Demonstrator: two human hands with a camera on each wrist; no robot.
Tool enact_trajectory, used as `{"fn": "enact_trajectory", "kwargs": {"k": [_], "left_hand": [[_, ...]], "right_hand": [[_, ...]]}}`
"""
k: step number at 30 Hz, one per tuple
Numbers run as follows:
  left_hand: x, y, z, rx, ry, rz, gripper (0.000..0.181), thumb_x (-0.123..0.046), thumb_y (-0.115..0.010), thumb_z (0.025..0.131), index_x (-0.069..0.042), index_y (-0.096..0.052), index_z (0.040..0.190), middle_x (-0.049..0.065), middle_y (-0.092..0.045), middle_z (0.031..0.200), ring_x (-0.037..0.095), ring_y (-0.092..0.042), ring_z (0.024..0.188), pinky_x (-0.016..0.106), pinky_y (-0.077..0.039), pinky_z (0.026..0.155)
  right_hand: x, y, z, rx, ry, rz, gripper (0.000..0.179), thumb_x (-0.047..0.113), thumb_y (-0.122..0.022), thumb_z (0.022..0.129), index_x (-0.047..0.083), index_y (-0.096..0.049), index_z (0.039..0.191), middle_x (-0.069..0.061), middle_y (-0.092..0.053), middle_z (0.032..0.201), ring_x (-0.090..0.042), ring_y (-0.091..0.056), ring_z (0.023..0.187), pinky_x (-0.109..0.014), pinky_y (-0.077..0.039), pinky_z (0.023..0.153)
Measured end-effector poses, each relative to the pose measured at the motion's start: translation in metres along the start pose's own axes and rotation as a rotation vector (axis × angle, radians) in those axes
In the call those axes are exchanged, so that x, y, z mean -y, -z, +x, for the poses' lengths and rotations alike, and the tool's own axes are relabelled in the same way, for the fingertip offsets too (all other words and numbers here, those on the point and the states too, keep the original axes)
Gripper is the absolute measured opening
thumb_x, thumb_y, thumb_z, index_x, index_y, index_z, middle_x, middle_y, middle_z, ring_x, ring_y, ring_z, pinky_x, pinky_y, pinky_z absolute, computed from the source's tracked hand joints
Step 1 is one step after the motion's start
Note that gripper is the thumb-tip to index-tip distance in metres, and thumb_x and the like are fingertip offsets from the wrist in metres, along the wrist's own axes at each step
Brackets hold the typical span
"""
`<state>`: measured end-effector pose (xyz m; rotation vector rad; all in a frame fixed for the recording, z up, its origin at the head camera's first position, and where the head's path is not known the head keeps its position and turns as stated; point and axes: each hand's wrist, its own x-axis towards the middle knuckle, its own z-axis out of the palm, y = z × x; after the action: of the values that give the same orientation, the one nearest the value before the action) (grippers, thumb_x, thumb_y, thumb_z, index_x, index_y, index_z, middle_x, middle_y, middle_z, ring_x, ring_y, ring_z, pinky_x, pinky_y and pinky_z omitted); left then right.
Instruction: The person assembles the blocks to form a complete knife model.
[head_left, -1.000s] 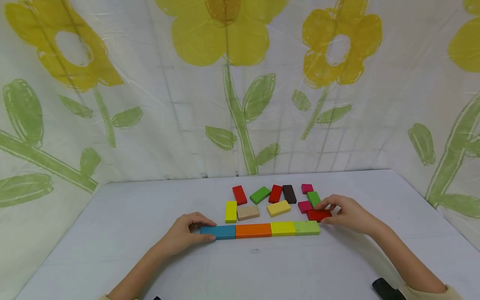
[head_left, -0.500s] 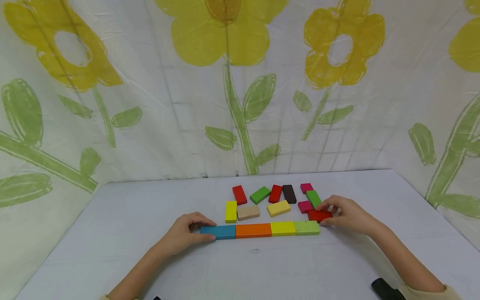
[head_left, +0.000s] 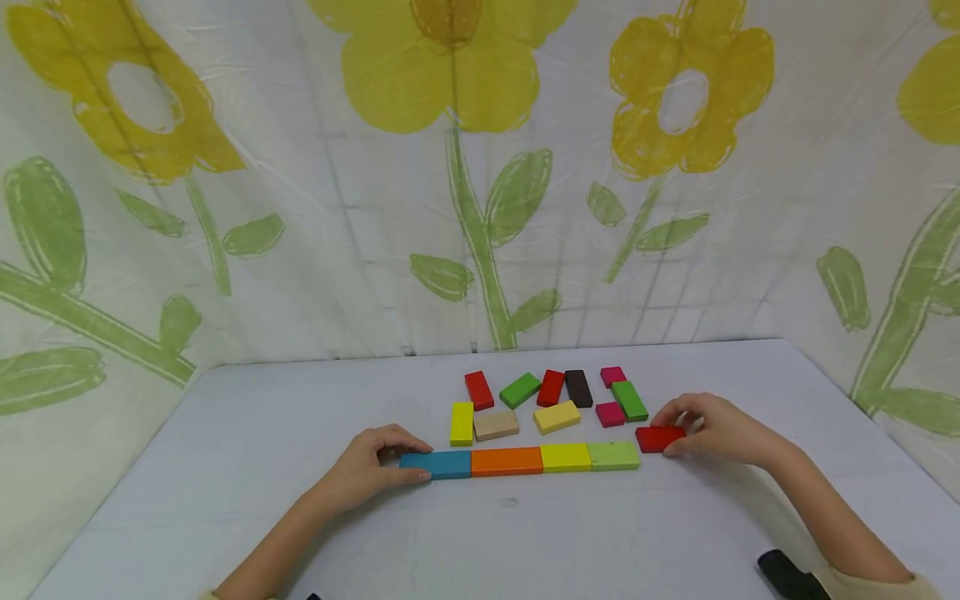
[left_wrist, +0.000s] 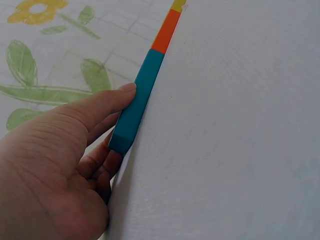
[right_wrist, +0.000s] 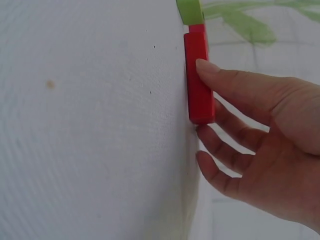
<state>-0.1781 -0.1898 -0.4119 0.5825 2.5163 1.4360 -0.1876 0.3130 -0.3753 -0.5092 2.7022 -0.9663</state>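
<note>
A row of flat blocks runs left to right on the table: a blue block, an orange block, a yellow block and a light green block. My left hand pinches the blue block's left end between thumb and fingers; the left wrist view shows the thumb along its side. With my right hand I pinch a red block just beyond the row's right end, a bit farther back. In the right wrist view the thumb lies on the red block's near side.
Behind the row lie several loose blocks, among them a tan block, a pale yellow block, a dark brown block, a green block and a magenta block. A flower-printed cloth hangs behind the table.
My right hand has drawn the red block to the right, away from the magenta and green blocks it lay beside. My left hand and the row have stayed put.
</note>
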Motion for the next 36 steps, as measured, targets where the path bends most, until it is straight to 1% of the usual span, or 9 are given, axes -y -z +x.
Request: {"fn": "enact_trajectory", "kwargs": {"k": [5,9,13,17,28,36], "left_hand": [[0.0,0.0,0.0,0.003,0.004,-0.002,0.027,-0.019,-0.085,0.09,-0.009,-0.08,0.115,0.004,-0.073,0.111,0.018,-0.059,0.1,0.022,-0.05,0.081],[-0.001,0.0,-0.001,0.004,0.003,-0.001,0.027,-0.019,-0.085,0.09,-0.009,-0.08,0.115,0.004,-0.073,0.111,0.018,-0.058,0.1,0.022,-0.05,0.081],[-0.001,0.0,0.0,0.003,0.001,-0.002,0.027,-0.019,-0.086,0.09,-0.009,-0.081,0.115,0.004,-0.074,0.111,0.018,-0.059,0.1,0.022,-0.05,0.081],[-0.001,0.0,0.0,0.001,0.0,0.0,0.027,-0.019,-0.086,0.09,-0.01,-0.081,0.115,0.004,-0.074,0.111,0.018,-0.059,0.1,0.023,-0.05,0.082],[-0.001,0.0,0.0,-0.002,0.006,0.021,0.027,-0.02,-0.086,0.09,-0.01,-0.081,0.115,0.003,-0.073,0.11,0.019,-0.059,0.101,0.023,-0.05,0.082],[0.0,0.0,0.001,-0.002,0.003,0.022,0.027,-0.02,-0.086,0.09,-0.01,-0.081,0.115,0.004,-0.073,0.111,0.019,-0.059,0.1,0.023,-0.05,0.082]], "right_hand": [[-0.003,0.003,-0.001,0.064,0.017,0.039,0.032,0.013,-0.086,0.086,0.002,-0.074,0.113,-0.006,-0.07,0.11,-0.024,-0.058,0.098,-0.026,-0.056,0.078],[-0.002,0.004,-0.002,0.092,0.014,0.048,0.031,0.012,-0.086,0.086,0.002,-0.074,0.113,-0.005,-0.07,0.109,-0.024,-0.059,0.097,-0.026,-0.056,0.077],[-0.001,0.003,-0.002,0.102,0.011,0.043,0.031,0.013,-0.086,0.086,0.003,-0.074,0.112,-0.002,-0.071,0.107,-0.022,-0.059,0.096,-0.026,-0.055,0.077],[0.003,0.002,-0.001,0.116,0.02,0.057,0.029,0.012,-0.086,0.086,0.003,-0.074,0.111,-0.003,-0.07,0.106,-0.023,-0.058,0.095,-0.026,-0.055,0.076],[0.009,0.0,0.001,0.12,-0.018,0.051,0.03,0.011,-0.086,0.085,0.004,-0.074,0.111,-0.003,-0.069,0.106,-0.023,-0.057,0.097,-0.026,-0.055,0.076],[0.009,0.0,0.002,0.125,-0.02,0.047,0.03,0.011,-0.087,0.084,0.005,-0.074,0.11,-0.002,-0.069,0.104,-0.023,-0.057,0.097,-0.027,-0.055,0.075]]}}
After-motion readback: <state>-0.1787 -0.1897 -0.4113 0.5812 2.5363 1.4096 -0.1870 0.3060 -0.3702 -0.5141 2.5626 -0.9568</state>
